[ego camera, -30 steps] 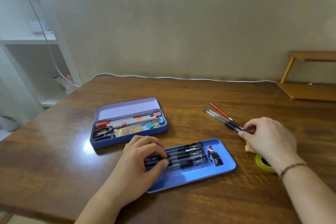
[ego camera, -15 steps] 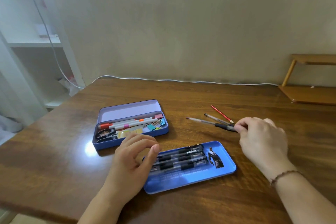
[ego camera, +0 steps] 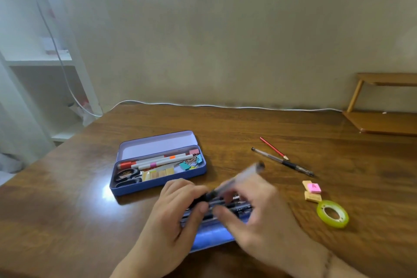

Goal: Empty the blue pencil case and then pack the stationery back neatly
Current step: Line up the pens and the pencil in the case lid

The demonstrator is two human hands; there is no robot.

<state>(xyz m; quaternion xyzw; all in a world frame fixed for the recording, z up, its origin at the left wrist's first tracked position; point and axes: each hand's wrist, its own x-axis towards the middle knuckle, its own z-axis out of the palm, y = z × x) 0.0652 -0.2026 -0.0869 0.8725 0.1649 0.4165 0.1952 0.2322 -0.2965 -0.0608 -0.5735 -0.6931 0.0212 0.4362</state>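
Laying clear-barrelled black-grip pen (ego camera: pixel 234 181), pinched by right hand (ego camera: pixel 255 212), parallel beside pens in blue tray (ego camera: pixel 209 238) near table's front edge; left hand (ego camera: pixel 178 207) steadies them, fingers curled.

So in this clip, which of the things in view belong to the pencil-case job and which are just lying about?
Job:
- blue pencil case
- blue tray
- pen held in right hand, left hand beside it
- loose pen, red pencil, erasers, tape roll

Lying about:
- white cable
- wooden rack
- white shelf
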